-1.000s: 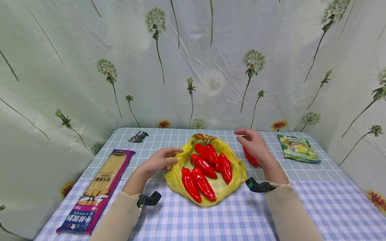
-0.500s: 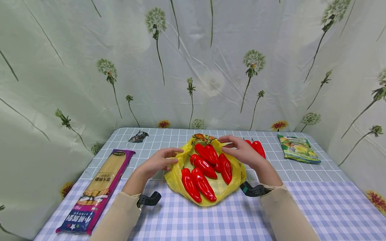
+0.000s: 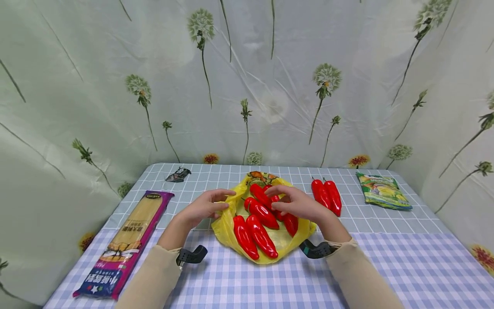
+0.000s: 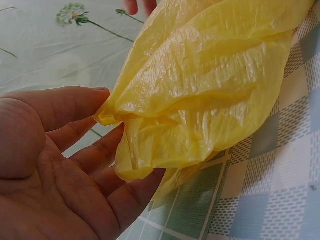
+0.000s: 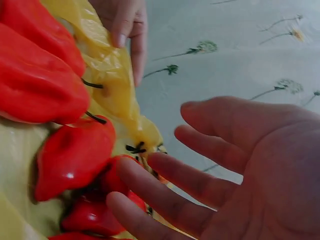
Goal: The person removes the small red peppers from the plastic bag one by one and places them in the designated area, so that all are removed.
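Crinkled yellow plastic bag [image 3: 270, 240] edge pinched by left hand [image 3: 204, 207]. Right hand [image 3: 299, 205], fingers relaxed, nothing held, poised directly over glossy red peppers [image 3: 256, 229] in bag, long axes toward person.

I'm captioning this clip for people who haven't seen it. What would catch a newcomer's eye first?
The red peppers heaped on a yellow bag at mid-table, with the left hand pinching the bag's edge and the open right hand over the heap. Two more peppers lie on the cloth just right of the bag, and a pasta packet lies at the left edge.
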{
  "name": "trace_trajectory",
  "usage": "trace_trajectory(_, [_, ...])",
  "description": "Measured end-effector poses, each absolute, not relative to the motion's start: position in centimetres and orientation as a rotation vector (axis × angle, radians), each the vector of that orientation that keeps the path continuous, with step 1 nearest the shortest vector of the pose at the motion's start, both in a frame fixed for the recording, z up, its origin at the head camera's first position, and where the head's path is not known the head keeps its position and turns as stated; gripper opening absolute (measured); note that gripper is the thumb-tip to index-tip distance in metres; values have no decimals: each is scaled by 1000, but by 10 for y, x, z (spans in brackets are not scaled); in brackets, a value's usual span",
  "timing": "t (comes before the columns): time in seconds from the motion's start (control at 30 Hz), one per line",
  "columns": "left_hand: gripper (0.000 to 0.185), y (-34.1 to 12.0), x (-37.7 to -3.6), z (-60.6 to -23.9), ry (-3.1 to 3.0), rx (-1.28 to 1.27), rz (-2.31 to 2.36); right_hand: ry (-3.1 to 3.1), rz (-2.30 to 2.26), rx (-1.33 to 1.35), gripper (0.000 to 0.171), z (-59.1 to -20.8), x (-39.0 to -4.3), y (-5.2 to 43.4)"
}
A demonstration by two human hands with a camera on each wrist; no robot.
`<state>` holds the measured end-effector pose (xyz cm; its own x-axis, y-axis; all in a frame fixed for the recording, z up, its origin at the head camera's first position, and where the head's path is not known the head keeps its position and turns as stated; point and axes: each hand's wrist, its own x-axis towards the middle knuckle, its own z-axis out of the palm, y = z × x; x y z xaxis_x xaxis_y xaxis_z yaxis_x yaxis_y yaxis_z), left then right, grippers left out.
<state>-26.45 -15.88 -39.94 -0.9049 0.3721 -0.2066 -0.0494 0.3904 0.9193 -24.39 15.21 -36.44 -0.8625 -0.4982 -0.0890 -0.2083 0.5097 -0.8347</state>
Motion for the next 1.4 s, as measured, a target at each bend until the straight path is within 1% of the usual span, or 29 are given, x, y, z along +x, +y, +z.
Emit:
trace_trajectory(0.17, [38,-158,-265,-399,2271,275,1524,2410,-1175,-654,37,-369,-242,146])
trace_trajectory(0.33, [39,-158,-265,-399,2272,285,1521,2386,-1120,-683,39,-373,-240,142])
trace_trajectory(0.4, [39,-158,-265,-399,2270,283,1523,2387,-1099,-690,42,-374,-239,140])
trace_trajectory(0.6, [39,-157,-266,-400,2266,285,1521,2351,-1119,-685,59,-376,-236,136])
trace_trajectory(0.67, [39,-157,-265,-399,2263,288,1520,2331,-1134,-681,62,-375,-235,136])
trace_trajectory(0.83, [40,-158,-265,-398,2266,309,1515,2314,-1136,-687,60,-374,-232,134])
trace_trajectory(1.1, [39,-159,-265,-400,2257,305,1522,2316,-1103,-684,50,-377,-231,131])
trace_trajectory(1.27, [40,-159,-265,-399,2249,312,1527,2347,-1047,-683,50,-377,-231,129])
trace_trajectory(1.4, [40,-158,-265,-399,2245,315,1532,2393,-963,-706,53,-379,-231,128])
